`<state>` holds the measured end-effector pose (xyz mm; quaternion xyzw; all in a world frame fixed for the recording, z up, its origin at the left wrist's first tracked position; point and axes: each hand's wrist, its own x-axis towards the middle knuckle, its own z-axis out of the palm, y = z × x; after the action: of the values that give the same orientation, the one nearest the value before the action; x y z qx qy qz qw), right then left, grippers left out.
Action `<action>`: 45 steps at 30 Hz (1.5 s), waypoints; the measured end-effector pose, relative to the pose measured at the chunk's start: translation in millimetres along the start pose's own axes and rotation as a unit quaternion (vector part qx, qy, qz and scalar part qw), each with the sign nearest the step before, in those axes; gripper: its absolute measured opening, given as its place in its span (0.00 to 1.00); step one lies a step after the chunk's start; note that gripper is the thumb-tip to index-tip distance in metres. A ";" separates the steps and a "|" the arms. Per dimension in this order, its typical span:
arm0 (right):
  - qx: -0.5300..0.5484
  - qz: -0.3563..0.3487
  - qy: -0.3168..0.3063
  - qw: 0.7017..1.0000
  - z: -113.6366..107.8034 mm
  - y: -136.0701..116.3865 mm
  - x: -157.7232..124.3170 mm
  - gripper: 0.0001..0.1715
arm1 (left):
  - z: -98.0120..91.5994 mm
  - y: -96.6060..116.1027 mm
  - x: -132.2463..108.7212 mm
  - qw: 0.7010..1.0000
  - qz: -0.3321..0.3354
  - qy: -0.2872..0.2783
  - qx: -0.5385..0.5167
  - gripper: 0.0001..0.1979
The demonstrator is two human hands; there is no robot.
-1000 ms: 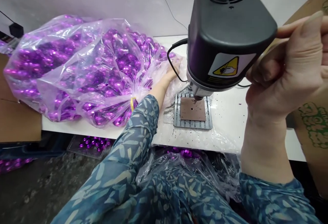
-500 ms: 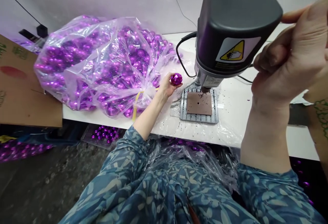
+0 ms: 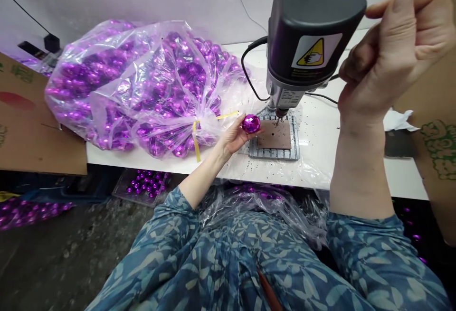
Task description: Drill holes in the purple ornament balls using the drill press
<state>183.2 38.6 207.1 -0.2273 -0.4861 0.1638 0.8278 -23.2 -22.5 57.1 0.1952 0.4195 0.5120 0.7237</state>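
A shiny purple faceted ball (image 3: 251, 123) is pinched in the fingers of my left hand (image 3: 235, 136), at the left edge of a brown board (image 3: 281, 141). That board has a small hole and rests on the slotted metal base (image 3: 295, 152) of a drill press (image 3: 315, 26). The drill's chuck (image 3: 281, 112) hangs above the board, with dark shavings scattered around. Up at the right side of the drill's housing, my right hand (image 3: 388, 59) is closed with curled fingers; whatever it grips is hidden behind them.
A big clear bag of purple balls (image 3: 142, 83), tied with yellow ribbon (image 3: 196, 145), fills the table's left. Cardboard boxes (image 3: 39, 126) flank both sides. A tub of purple balls (image 3: 146, 185) sits below the table's edge. A black cable (image 3: 245, 71) loops beside the drill.
My left hand has carried the ball right and toward me, up to the board's edge. My right hand stays closed beside the drill. The view has shifted slightly.
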 end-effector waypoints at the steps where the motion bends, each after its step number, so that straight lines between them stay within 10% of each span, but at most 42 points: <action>1: -0.011 0.001 -0.003 1.000 -0.4 0.5 0.2 0.34 | 0.0 -2.6 0.7 1.000 0.000 0.007 0.006 0.17; 21: 0.046 0.031 -0.015 0.998 0.2 -8.2 -2.3 0.30 | -11.9 -47.7 46.7 0.964 0.182 -0.037 0.192 0.32; 45: 0.073 0.030 -0.032 0.996 -1.6 -9.9 -1.1 0.31 | -21.2 -84.9 71.9 0.815 0.337 -0.139 0.451 0.34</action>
<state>184.6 29.4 210.9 -0.1752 -0.4922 0.2308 0.8208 17.6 5.5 -44.8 0.6978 0.4066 0.4449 0.3871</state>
